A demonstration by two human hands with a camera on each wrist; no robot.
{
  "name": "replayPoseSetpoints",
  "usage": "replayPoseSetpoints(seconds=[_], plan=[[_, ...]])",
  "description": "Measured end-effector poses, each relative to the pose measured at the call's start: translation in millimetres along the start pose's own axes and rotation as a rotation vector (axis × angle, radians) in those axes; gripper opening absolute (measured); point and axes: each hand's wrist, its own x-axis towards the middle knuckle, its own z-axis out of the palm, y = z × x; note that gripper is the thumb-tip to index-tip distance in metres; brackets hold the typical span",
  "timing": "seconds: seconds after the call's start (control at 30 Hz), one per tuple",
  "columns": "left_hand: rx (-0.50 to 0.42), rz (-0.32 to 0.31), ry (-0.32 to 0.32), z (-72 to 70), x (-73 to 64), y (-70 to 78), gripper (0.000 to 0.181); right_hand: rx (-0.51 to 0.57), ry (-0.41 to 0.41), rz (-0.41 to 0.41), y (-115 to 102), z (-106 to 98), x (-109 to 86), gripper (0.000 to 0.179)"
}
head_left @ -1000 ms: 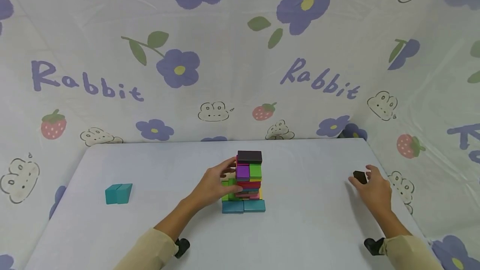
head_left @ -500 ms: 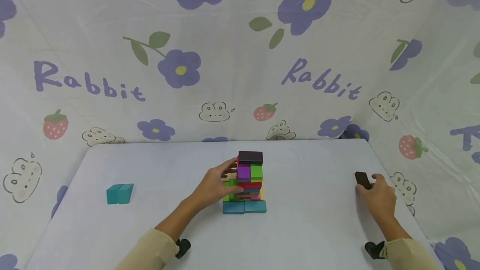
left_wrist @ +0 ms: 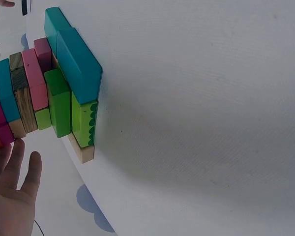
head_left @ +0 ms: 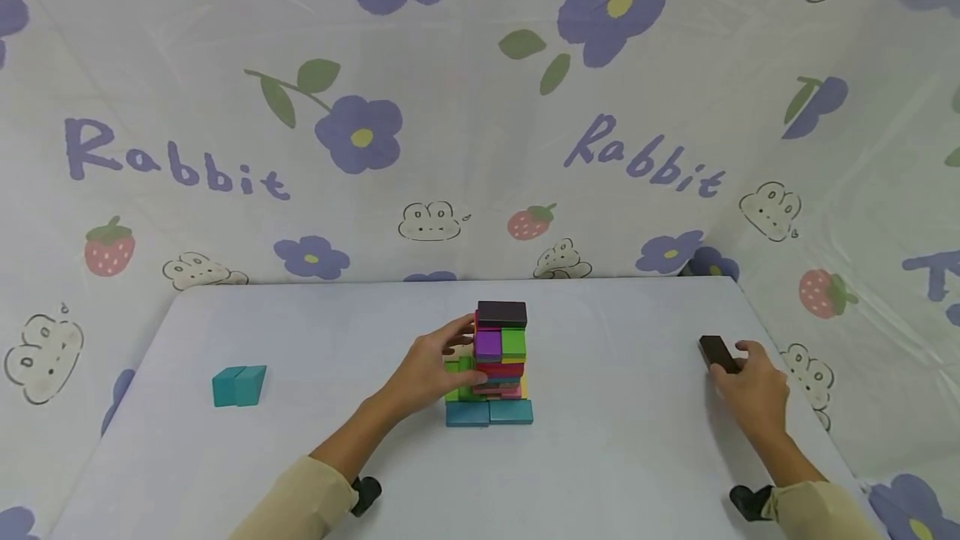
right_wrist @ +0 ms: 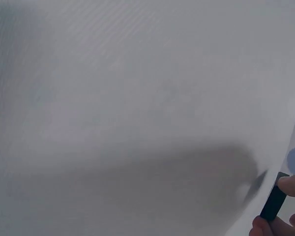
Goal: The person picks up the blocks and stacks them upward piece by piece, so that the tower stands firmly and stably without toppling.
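A tower of colourful wooden blocks [head_left: 501, 370] stands at mid-table, with a dark block [head_left: 502, 314] lying across its top. My left hand [head_left: 432, 367] is at the tower's left side, thumb near the front face and the other fingers higher up. In the left wrist view, that hand's extended fingers [left_wrist: 12, 167] reach the edge of the stacked blocks [left_wrist: 34, 83]. Far to the right, my right hand [head_left: 756, 390] pinches a black rectangular block [head_left: 717, 354]. The right wrist view shows this black block [right_wrist: 274, 199] between thumb and fingers, above its shadow.
Two teal blocks [head_left: 238, 387] with slanted sides sit together on the left of the white table [head_left: 600, 473]. Two flat blue-teal blocks [head_left: 489, 413] lie at the tower's front base. A patterned cloth [head_left: 480, 123] hangs behind the table.
My right hand has turned the black block in its grip, so more of its length shows, and shifted slightly. The left hand and the tower have stayed put.
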Motion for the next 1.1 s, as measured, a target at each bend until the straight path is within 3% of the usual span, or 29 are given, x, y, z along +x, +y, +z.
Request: replayPoseSetpoints(seconds=[0.2,0.53,1.1], plan=[[-0.006,0.006,0.001,-0.3,-0.1,0.9,0.083,0.086,0.063,-0.261,-29,-2,-7.0,0.045],[-0.001,0.009,0.000,0.9,-0.3,-1.6,0.084,0.175,0.058,-0.623,-100,-10,-22.1,0.045],[-0.006,0.015,-0.002,-0.6,0.3,0.5,0.084,0.267,-0.005,-0.990,-185,-13,-58.7,0.048]])
